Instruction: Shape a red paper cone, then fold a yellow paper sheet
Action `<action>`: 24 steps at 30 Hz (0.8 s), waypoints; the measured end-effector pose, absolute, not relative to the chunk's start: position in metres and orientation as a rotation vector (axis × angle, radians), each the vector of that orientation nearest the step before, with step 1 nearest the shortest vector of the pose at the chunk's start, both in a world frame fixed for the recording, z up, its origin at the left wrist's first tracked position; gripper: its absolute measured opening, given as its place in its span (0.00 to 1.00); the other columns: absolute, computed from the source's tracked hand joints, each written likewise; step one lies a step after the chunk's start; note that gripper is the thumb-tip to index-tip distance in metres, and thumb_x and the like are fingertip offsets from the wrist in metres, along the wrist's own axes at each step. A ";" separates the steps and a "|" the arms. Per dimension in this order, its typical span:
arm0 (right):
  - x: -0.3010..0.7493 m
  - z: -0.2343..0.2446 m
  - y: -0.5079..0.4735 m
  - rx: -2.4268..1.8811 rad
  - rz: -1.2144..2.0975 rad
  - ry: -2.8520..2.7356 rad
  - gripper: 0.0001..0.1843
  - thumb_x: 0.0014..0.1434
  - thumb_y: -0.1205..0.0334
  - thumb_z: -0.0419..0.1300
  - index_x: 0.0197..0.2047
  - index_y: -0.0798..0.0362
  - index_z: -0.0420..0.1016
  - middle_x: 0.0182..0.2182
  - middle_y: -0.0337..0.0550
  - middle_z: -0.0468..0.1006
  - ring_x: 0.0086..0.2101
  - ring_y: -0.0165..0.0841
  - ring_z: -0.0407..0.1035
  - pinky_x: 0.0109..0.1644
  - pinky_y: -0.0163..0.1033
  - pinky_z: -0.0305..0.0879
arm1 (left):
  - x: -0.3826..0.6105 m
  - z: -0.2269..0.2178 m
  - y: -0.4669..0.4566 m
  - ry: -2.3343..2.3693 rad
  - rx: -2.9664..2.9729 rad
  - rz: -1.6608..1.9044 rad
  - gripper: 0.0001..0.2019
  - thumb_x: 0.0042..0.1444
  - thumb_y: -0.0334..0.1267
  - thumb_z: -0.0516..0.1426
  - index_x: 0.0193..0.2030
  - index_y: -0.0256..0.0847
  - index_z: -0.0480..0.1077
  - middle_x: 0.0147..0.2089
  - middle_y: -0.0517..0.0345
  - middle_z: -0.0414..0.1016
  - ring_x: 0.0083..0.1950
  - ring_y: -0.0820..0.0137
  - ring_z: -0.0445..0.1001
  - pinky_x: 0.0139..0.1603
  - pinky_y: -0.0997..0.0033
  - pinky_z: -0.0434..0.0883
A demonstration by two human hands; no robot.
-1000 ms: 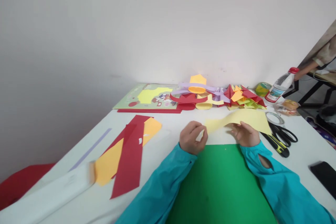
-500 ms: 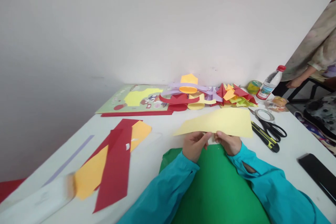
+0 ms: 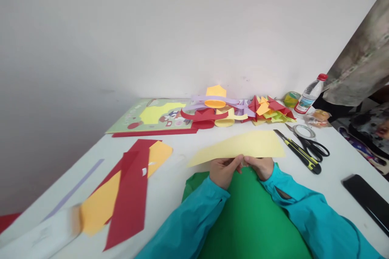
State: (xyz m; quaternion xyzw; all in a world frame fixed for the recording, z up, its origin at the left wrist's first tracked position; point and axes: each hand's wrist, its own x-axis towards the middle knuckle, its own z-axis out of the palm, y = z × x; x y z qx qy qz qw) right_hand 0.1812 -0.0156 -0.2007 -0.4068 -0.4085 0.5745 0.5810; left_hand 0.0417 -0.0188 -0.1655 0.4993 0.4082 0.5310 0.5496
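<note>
From my feed, both hands are pinched on the near long edge of the pale yellow sheet (image 3: 243,147). The left hand (image 3: 223,172) and right hand (image 3: 259,166) sit almost knuckle to knuckle, with their fingertips closed over the paper. A second ago they were well apart, the left bunched on one end of a sagging sheet. Half a second ago they had come close, but the sheet was tipped up more steeply toward me. Now it lies lower and flatter, a long band held just above the surface (image 3: 182,145). Its near edge hangs over the far end of the green sheet (image 3: 249,218), which lies under both teal sleeves. The yellow-and-black utility knife (image 3: 299,151) and black scissors (image 3: 313,147) lie just right of the yellow sheet's right end, with a tape roll (image 3: 304,131) behind them. A dark phone (image 3: 367,200) lies further right. Red strips (image 3: 130,194) over orange paper (image 3: 100,206) lie well to the left, much as before. The heap of folded paper crafts (image 3: 237,111) lines the wall. Another person's patterned garment (image 3: 361,68) now fills more of the right edge than it did earlier.
</note>
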 end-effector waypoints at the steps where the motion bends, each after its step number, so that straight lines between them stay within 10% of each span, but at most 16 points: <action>1: 0.182 -0.201 -0.015 -0.954 1.339 -0.952 0.12 0.40 0.56 0.71 0.24 0.54 0.76 0.21 0.38 0.77 0.25 0.31 0.69 0.31 0.38 0.66 | 0.042 -0.166 -0.019 0.971 1.167 1.260 0.17 0.41 0.49 0.64 0.14 0.38 0.70 0.15 0.59 0.70 0.17 0.72 0.68 0.21 0.71 0.69; 24: 0.223 -0.188 0.016 -0.934 1.297 -0.786 0.07 0.32 0.65 0.70 0.16 0.55 0.75 0.13 0.37 0.72 0.17 0.28 0.64 0.22 0.35 0.62 | 0.025 -0.164 0.002 0.998 0.773 1.478 0.12 0.35 0.41 0.67 0.20 0.33 0.74 0.18 0.59 0.70 0.18 0.75 0.67 0.19 0.72 0.69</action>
